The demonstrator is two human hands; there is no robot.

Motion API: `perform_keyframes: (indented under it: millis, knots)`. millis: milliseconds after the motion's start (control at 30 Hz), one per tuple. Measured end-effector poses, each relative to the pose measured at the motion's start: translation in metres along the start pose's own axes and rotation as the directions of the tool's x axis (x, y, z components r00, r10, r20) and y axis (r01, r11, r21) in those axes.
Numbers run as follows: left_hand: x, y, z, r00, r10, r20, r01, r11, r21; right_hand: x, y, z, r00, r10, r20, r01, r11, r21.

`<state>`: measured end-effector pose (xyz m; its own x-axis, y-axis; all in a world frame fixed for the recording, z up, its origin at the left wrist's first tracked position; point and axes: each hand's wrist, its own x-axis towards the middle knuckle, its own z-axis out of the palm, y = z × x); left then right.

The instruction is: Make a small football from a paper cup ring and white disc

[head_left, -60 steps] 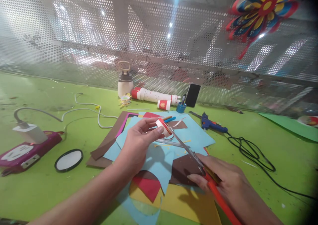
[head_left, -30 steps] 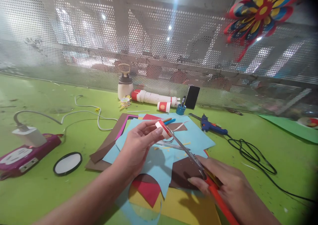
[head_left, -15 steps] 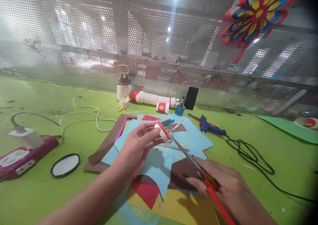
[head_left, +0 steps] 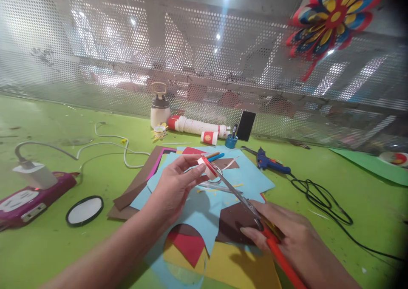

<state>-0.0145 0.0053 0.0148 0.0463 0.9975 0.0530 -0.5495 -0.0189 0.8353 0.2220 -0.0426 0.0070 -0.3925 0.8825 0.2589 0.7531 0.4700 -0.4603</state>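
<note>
Over the middle of the green table (head_left: 105, 255) in the head view, the left hand (head_left: 178, 180) pinches a short red-and-white paper cup section (head_left: 207, 167) between its thumb and fingers, holding it above light blue paper (head_left: 204, 204). The right hand (head_left: 283, 233) is closed around the red handles of the scissors (head_left: 240, 197), whose blades point up and away, their tips at the rim of the paper cup section. Brown paper (head_left: 234, 223) and yellow paper (head_left: 245, 263) lie nearer the person. Beyond the hands, a paper cup (head_left: 209, 137) lies on its side just in front of a stack of cups (head_left: 197, 126), near a black phone (head_left: 246, 126) propped at a tilt. To the right lies a blue glue gun (head_left: 270, 163); to the left, a purple power strip (head_left: 38, 202)
</note>
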Motion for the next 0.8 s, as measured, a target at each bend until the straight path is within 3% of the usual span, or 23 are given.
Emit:
perform_keyframes:
  millis: [200, 800]
  knots:
    - [-0.0007, -0.0001, 0.0016, 1.0, 0.006, 0.003, -0.006, 1.0, 0.003, -0.0007, 0.0011, 0.0018, 0.999, -0.028, -0.04, 0.029, 1.0, 0.008]
    - [0.002, -0.0052, -0.0009, 0.999, 0.024, -0.033, -0.023, 0.999, 0.029, 0.0009, 0.0017, 0.0026, 1.0, 0.024, 0.02, -0.025, 0.999, 0.046]
